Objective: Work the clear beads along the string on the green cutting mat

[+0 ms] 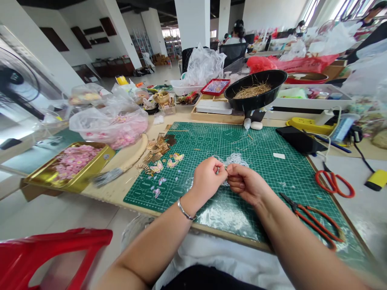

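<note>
Small piece (226, 167) (both hands (208, 177)); gold tin (90, 171) w/ pink flowers (74, 159)

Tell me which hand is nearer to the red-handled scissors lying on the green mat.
Right. The right hand sits just left of the red-handled scissors on the green mat; the left hand is farther left, beyond the right hand, fingertips meeting it.

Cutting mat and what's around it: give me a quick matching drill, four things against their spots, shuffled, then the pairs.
Things:
1. gold tray of pink flowers
2. black bowl of straw
3. red-handled pliers
4. butterfly pieces

Places:
A. on the cutting mat, right of the hands
B. on the mat, left of the hands
C. off the mat, far left
D. beyond the mat's far edge

Pairs: 1-C, 2-D, 3-A, 4-B
</note>
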{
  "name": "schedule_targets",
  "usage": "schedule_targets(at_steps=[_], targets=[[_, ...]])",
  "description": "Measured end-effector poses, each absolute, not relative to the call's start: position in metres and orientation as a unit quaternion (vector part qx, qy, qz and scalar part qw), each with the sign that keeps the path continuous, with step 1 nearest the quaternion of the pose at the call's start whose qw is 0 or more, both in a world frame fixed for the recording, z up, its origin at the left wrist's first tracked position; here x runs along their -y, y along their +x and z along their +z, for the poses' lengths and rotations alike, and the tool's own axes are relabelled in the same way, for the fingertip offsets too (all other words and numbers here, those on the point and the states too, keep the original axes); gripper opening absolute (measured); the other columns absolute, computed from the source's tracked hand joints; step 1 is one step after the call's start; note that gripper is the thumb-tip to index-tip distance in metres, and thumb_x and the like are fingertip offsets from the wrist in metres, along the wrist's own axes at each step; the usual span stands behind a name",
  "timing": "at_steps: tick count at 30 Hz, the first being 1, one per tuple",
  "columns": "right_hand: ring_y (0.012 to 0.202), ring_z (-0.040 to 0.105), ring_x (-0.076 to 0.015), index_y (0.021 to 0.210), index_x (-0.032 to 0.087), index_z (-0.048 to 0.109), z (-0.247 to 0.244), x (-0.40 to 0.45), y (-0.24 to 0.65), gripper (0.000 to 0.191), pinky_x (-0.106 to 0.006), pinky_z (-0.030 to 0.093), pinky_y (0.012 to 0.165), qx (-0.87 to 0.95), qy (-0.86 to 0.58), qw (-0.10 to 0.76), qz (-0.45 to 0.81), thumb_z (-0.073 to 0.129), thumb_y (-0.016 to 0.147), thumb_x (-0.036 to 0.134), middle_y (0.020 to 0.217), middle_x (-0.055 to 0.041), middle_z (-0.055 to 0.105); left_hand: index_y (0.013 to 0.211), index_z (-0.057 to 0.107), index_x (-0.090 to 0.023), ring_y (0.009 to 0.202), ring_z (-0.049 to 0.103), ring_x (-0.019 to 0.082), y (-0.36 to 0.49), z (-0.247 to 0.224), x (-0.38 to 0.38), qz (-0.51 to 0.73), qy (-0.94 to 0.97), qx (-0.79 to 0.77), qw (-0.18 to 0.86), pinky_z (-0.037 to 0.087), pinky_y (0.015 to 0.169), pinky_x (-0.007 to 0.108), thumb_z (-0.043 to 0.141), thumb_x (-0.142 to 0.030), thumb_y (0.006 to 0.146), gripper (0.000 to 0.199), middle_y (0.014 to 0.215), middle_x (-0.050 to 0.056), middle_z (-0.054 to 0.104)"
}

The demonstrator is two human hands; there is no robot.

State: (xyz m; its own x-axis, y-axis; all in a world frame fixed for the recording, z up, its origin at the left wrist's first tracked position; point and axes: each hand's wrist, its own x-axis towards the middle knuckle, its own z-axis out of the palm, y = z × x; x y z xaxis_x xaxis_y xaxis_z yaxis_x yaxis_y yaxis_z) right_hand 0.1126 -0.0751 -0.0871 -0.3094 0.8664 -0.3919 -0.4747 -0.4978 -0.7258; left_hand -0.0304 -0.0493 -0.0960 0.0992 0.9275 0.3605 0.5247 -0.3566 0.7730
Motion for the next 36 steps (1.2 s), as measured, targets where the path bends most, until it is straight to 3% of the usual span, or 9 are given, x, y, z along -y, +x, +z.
schedule_targets(at_steps=[5, 10, 15, 19, 21, 26, 32, 36], targets=[[0.039, 0.013, -0.0018, 0.057, 0.016, 0.048, -0.087, 0.077, 0.114, 0.015, -0.015, 0.008, 0.035, 0.252, -0.335, 0.404, 0.813, 0.063, 0.058, 0.016, 0.047, 0.0092, 0.021, 0.069, 0.056, -0.016, 0.048, 0.037, 0.007, -0.045, -0.094, 0.033, 0.484, 0.633, -0.534, 0.282, 0.031, 0.05, 0.021, 0.056, -0.021, 0.073, 0.006, 0.051, -0.007, 0.04], [0.042, 0.014, -0.0022, 0.065, 0.016, 0.05, -0.088, 0.074, 0.118, 0.018, -0.014, 0.01, 0.037, 0.275, -0.328, 0.449, 0.784, 0.067, 0.069, 0.02, 0.05, 0.0093, 0.022, 0.076, 0.06, -0.016, 0.05, 0.038, 0.006, -0.038, -0.103, 0.035, 0.485, 0.615, -0.44, 0.44, 0.031, 0.048, 0.019, 0.06, -0.029, 0.077, 0.013, 0.057, -0.005, 0.045], [0.042, 0.013, -0.0024, 0.067, 0.016, 0.051, -0.09, 0.075, 0.119, 0.02, -0.015, 0.009, 0.037, 0.299, -0.338, 0.424, 0.785, 0.069, 0.071, 0.022, 0.05, 0.0098, 0.021, 0.086, 0.063, -0.017, 0.046, 0.033, 0.004, -0.037, -0.102, 0.037, 0.476, 0.546, -0.359, 0.588, 0.023, 0.04, 0.017, 0.064, -0.032, 0.077, 0.018, 0.061, -0.004, 0.049], [0.043, 0.011, -0.0019, 0.071, 0.015, 0.055, -0.091, 0.075, 0.12, 0.016, -0.015, 0.008, 0.037, 0.325, -0.341, 0.397, 0.788, 0.069, 0.071, 0.024, 0.051, 0.0099, 0.021, 0.087, 0.066, -0.017, 0.057, 0.05, 0.006, -0.04, -0.097, 0.039, 0.455, 0.614, -0.32, 0.56, 0.038, 0.05, 0.019, 0.063, -0.028, 0.078, 0.015, 0.083, 0.003, 0.063], [0.042, 0.01, -0.0016, 0.074, 0.014, 0.058, -0.091, 0.074, 0.121, 0.016, -0.015, 0.007, 0.037, 0.337, -0.342, 0.387, 0.787, 0.068, 0.072, 0.025, 0.051, 0.0103, 0.021, 0.086, 0.066, -0.016, 0.06, 0.054, 0.007, -0.041, -0.096, 0.04, 0.438, 0.638, -0.306, 0.555, 0.042, 0.055, 0.02, 0.061, -0.027, 0.079, 0.013, 0.082, 0.003, 0.064], [0.042, 0.011, -0.0015, 0.069, 0.016, 0.051, -0.09, 0.072, 0.121, 0.022, -0.015, 0.006, 0.037, 0.323, -0.372, 0.398, 0.774, 0.071, 0.066, 0.026, 0.049, 0.0108, 0.023, 0.086, 0.065, -0.017, 0.049, 0.049, 0.007, -0.043, -0.088, 0.043, 0.383, 0.676, -0.373, 0.507, 0.04, 0.048, 0.02, 0.058, -0.025, 0.081, 0.012, 0.068, -0.001, 0.06], [0.04, 0.014, -0.0022, 0.066, 0.018, 0.047, -0.091, 0.072, 0.121, 0.023, -0.017, 0.006, 0.037, 0.375, -0.392, 0.376, 0.751, 0.069, 0.064, 0.024, 0.046, 0.0107, 0.026, 0.08, 0.068, -0.02, 0.065, 0.056, 0.011, -0.039, -0.069, 0.053, 0.349, 0.8, -0.402, 0.278, 0.044, 0.066, 0.025, 0.052, -0.014, 0.082, 0.017, 0.072, 0.0, 0.063], [0.04, 0.012, -0.002, 0.065, 0.017, 0.048, -0.09, 0.073, 0.121, 0.021, -0.017, 0.005, 0.038, 0.363, -0.384, 0.403, 0.748, 0.068, 0.063, 0.024, 0.045, 0.011, 0.024, 0.079, 0.067, -0.02, 0.064, 0.056, 0.013, -0.041, -0.065, 0.057, 0.346, 0.798, -0.416, 0.266, 0.043, 0.063, 0.025, 0.052, -0.019, 0.083, 0.015, 0.067, 0.0, 0.061]])
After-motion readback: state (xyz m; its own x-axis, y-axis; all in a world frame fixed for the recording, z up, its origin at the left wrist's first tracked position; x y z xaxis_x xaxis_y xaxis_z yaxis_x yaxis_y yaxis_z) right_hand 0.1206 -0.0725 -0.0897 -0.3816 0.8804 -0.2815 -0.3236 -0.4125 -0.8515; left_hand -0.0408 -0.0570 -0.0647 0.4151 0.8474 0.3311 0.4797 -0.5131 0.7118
